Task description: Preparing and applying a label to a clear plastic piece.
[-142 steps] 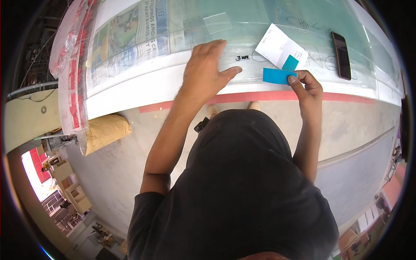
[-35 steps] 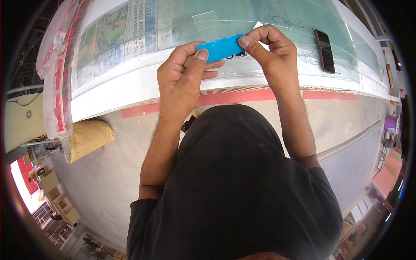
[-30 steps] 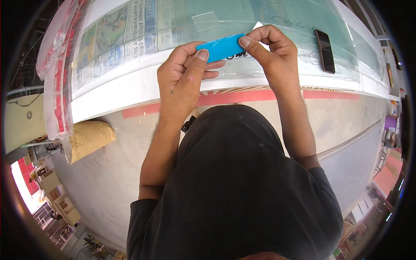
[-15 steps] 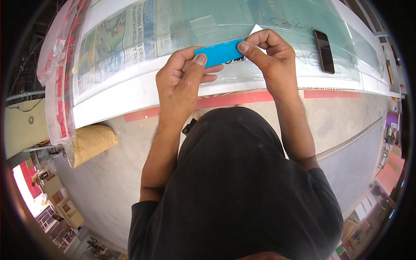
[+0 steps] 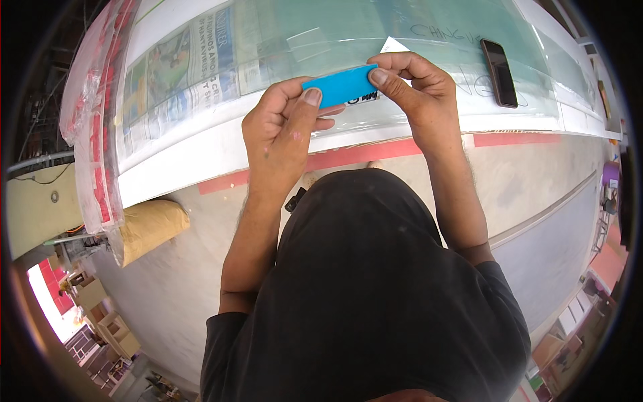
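A small flat blue rectangular piece [image 5: 343, 85] is held up between my two hands over the near edge of the table. My left hand [image 5: 284, 120] pinches its left end, thumb in front and fingers behind. At the other end, my right hand [image 5: 418, 84] grips the upper right corner between thumb and forefinger. The piece tilts slightly, its right end higher. Just below it shows part of a dark-lettered strip [image 5: 365, 99]. The pointed tip of a white sheet [image 5: 394, 45] appears behind my right hand.
Clear sheeting covers the table [image 5: 181, 167], with newspaper [image 5: 191, 63] under it on the left. A phone [image 5: 499, 72] lies to the right, and a small clear rectangle [image 5: 309, 43] lies beyond my hands. Red-striped plastic wrap [image 5: 100, 127] hangs at the left edge, above a brown paper package [image 5: 153, 228].
The blue piece has turned a little, showing a more even face. Both hands keep their hold on it. The whole view has shifted slightly.
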Action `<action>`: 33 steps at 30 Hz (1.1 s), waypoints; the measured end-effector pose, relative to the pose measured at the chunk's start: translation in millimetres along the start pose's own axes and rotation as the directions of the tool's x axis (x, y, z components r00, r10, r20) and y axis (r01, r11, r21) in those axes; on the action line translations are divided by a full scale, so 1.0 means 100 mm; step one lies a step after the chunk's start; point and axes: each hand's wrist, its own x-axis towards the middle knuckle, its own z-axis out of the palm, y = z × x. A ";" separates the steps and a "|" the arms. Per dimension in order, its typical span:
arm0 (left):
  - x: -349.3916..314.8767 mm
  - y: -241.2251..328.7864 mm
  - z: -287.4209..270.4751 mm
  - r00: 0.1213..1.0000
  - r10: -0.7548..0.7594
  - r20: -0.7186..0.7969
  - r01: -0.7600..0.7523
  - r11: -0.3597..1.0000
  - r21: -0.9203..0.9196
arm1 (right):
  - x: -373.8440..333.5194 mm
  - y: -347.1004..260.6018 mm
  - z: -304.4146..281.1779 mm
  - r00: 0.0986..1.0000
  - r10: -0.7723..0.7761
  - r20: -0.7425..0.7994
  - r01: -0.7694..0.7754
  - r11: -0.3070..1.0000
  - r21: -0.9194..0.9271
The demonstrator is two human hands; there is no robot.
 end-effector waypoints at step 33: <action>0.31 -0.15 -0.12 0.983 -0.160 0.086 0.164 0.986 -0.039 | 0.13 0.27 -0.10 0.982 0.155 0.105 -0.177 0.949 0.262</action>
